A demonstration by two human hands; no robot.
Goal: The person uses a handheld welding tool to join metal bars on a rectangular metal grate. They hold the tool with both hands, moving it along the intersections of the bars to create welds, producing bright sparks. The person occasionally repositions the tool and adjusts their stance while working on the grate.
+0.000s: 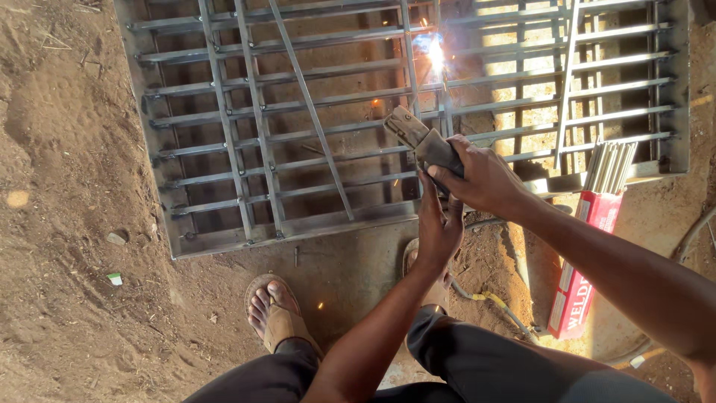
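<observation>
A grey metal grille [313,112] of bars and flat strips lies flat on the dirt. My right hand [485,179] grips the dark handle of a welding electrode holder [418,138]. A thin rod runs up from it to a bright arc with sparks [432,51] on a bar of the grille. My left hand [438,224] sits just under the right one, fingers against the holder's handle, steadying it.
A red box of welding rods [585,261] lies at the right, rod ends sticking out near the grille's corner. A cable [492,298] runs over the dirt by my sandalled feet [274,317]. Loose dirt ground [67,224] spreads to the left.
</observation>
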